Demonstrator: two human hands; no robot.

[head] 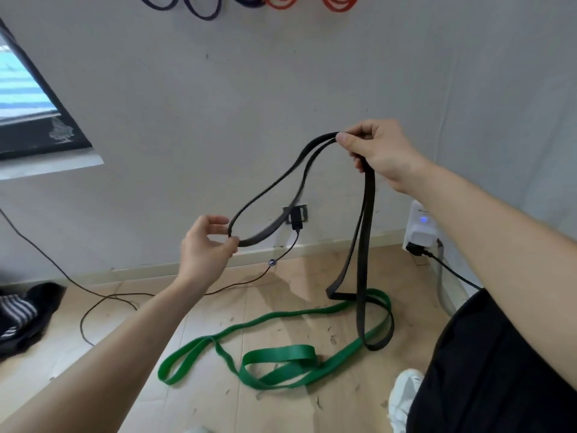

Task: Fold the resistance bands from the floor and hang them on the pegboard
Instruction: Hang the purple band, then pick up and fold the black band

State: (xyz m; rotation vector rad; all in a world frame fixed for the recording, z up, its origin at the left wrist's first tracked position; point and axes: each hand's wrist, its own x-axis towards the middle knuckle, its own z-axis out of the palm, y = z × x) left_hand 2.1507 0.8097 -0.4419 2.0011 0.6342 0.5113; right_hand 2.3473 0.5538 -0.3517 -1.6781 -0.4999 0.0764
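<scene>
The person stands facing the wall (312, 73) with the black band (368, 214) lifted between both hands. The right hand (381, 154) is up high, thumb and fingers pinched tight on the band where two strands cross over it. The left hand (203, 248) is lower and nearer the body, its thumb and curled fingers loosely round the end of a loop that sags between the two hands. From the right hand the rest of the black band drops straight down, and its bottom loop lies on the floor (93, 354), across the green band (281, 351), which sprawls there untouched in loose coils.

By my reading this is the folding step, partway through: one loop is gathered and a long tail is not. Next, I think, the left hand has to carry its loop up to the right, then reach down for the hanging length and double that too, lifting it clear of the green band so the two don't snag. The hung bands (199, 7) show only as bottoms of loops at the top of the wall; I can't see the pegs themselves.
</scene>
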